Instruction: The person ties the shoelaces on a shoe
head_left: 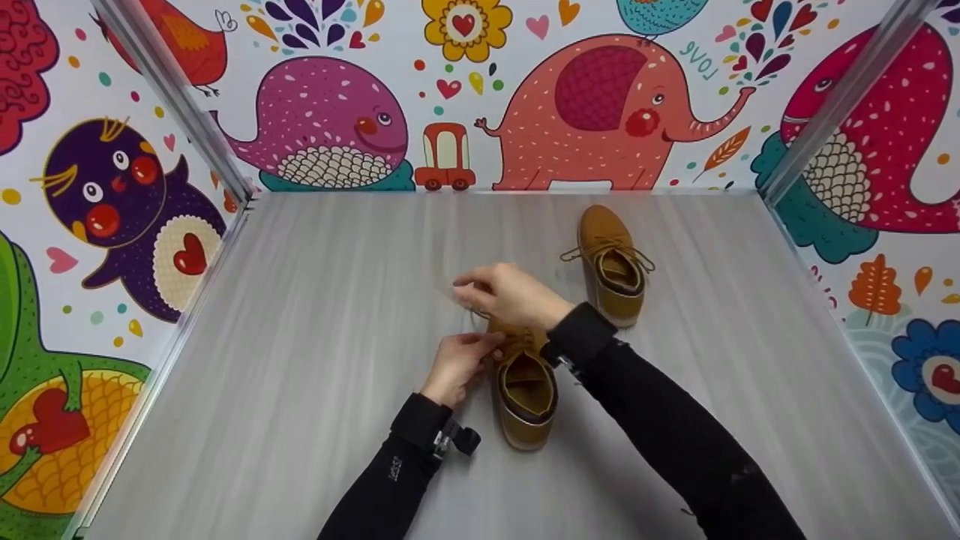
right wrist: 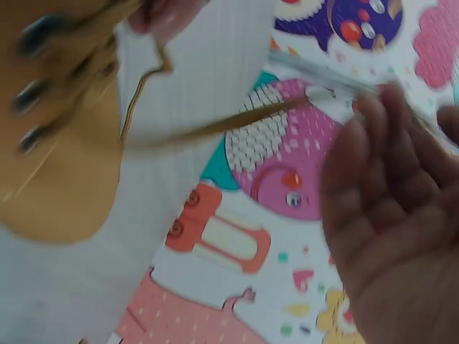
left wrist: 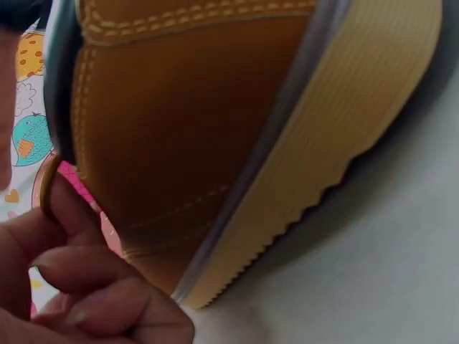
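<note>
A tan lace-up shoe (head_left: 525, 420) stands on the grey floor with its toe pointing away from me. At its lacing, my left hand (head_left: 461, 364) pinches a shoelace between thumb and finger. A brown strip of lace (left wrist: 49, 188) shows by those fingers in the left wrist view, beside the shoe's side and ridged sole (left wrist: 287, 179). Over the toe, my right hand (head_left: 514, 292) has its fingers bent and holds a lace end. In the right wrist view that blurred lace (right wrist: 215, 129) stretches from the shoe toward the right hand's fingertips (right wrist: 355, 143).
The matching tan shoe (head_left: 615, 300) stands farther forward on the right, laces loosely tied. Printed walls with cartoon animals (head_left: 592, 120) enclose the floor (head_left: 337, 300) at the back and both sides, with metal strips (head_left: 180, 105) at the corners.
</note>
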`<move>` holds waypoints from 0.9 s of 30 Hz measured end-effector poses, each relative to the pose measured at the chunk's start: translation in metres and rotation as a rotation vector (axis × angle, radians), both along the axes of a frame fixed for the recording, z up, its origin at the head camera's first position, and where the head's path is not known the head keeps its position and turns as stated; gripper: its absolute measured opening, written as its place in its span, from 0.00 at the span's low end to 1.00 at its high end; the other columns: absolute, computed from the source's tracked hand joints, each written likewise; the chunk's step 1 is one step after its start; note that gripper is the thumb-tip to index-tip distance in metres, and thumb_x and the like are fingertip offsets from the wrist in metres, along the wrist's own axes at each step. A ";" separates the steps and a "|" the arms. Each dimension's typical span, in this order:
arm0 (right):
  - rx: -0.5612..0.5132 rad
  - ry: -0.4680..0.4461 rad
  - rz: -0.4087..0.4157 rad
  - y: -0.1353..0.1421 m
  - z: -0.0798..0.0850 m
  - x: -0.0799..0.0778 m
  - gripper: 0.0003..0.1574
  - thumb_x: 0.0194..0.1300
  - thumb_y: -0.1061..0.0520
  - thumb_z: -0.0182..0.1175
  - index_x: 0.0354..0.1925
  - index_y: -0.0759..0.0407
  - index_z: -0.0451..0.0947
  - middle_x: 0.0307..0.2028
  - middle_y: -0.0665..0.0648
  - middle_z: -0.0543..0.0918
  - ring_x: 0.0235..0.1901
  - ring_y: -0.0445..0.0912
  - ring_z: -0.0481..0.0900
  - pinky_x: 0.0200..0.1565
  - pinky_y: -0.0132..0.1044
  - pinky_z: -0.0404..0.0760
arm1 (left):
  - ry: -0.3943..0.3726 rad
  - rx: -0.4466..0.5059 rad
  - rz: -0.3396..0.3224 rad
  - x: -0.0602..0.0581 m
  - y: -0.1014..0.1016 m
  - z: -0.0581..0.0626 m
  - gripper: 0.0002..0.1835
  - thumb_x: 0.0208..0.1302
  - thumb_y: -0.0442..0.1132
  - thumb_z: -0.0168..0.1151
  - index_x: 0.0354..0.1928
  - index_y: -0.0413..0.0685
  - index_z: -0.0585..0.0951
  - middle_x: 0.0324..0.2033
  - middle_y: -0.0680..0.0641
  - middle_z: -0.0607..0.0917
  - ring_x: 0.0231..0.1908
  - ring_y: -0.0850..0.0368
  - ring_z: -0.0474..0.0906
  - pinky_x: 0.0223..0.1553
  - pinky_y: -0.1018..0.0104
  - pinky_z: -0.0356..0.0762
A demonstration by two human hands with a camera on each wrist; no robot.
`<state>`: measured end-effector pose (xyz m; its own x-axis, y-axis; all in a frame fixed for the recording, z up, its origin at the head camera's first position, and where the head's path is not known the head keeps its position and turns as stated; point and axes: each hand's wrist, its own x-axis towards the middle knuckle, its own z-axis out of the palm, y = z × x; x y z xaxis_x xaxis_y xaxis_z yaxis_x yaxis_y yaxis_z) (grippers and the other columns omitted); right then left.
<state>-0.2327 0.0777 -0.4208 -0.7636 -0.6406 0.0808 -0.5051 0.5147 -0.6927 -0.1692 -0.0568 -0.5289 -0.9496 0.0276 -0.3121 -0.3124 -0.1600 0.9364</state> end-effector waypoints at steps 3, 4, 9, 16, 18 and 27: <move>0.047 0.009 0.001 0.000 -0.003 0.000 0.21 0.77 0.50 0.53 0.58 0.60 0.80 0.38 0.56 0.86 0.32 0.43 0.79 0.37 0.38 0.79 | 0.010 0.005 -0.015 -0.001 0.002 -0.002 0.11 0.63 0.41 0.69 0.32 0.38 0.87 0.20 0.51 0.83 0.16 0.64 0.68 0.19 0.71 0.63; 0.048 0.026 -0.013 0.003 -0.004 0.000 0.20 0.76 0.51 0.54 0.57 0.61 0.81 0.38 0.57 0.86 0.32 0.43 0.79 0.36 0.38 0.79 | 0.013 -0.001 -0.021 -0.001 0.002 -0.003 0.11 0.63 0.41 0.69 0.32 0.37 0.87 0.20 0.51 0.83 0.16 0.64 0.68 0.19 0.71 0.62; 0.088 0.148 -0.039 0.024 -0.015 0.008 0.10 0.71 0.56 0.61 0.43 0.59 0.87 0.33 0.53 0.87 0.28 0.41 0.80 0.33 0.37 0.79 | -0.023 -0.024 -0.017 -0.003 0.000 -0.006 0.13 0.63 0.43 0.69 0.30 0.39 0.86 0.20 0.52 0.82 0.16 0.66 0.67 0.17 0.72 0.59; 0.192 0.214 -0.003 0.035 -0.039 0.035 0.10 0.60 0.48 0.72 0.29 0.52 0.87 0.25 0.46 0.84 0.21 0.36 0.76 0.25 0.32 0.76 | -0.054 -0.047 0.008 -0.006 0.000 -0.007 0.11 0.64 0.42 0.68 0.35 0.39 0.87 0.18 0.54 0.78 0.17 0.64 0.67 0.18 0.72 0.62; 0.241 0.235 -0.032 0.033 -0.043 0.041 0.12 0.57 0.45 0.74 0.26 0.50 0.85 0.23 0.44 0.82 0.21 0.37 0.75 0.24 0.34 0.75 | -0.043 -0.052 0.007 -0.006 0.000 -0.007 0.12 0.64 0.43 0.68 0.35 0.39 0.88 0.19 0.53 0.79 0.18 0.63 0.68 0.19 0.71 0.63; 0.276 0.284 -0.117 0.025 -0.045 0.048 0.09 0.59 0.51 0.72 0.26 0.50 0.85 0.23 0.46 0.83 0.21 0.40 0.77 0.24 0.37 0.76 | 0.063 -0.192 0.043 -0.009 -0.010 0.001 0.14 0.66 0.44 0.66 0.34 0.37 0.86 0.20 0.51 0.79 0.20 0.62 0.69 0.20 0.71 0.63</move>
<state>-0.1845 0.1026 -0.4662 -0.8049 -0.5775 0.1367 -0.5832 0.7271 -0.3623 -0.1782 -0.0665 -0.5281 -0.9664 -0.0680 -0.2480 -0.2493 0.0114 0.9684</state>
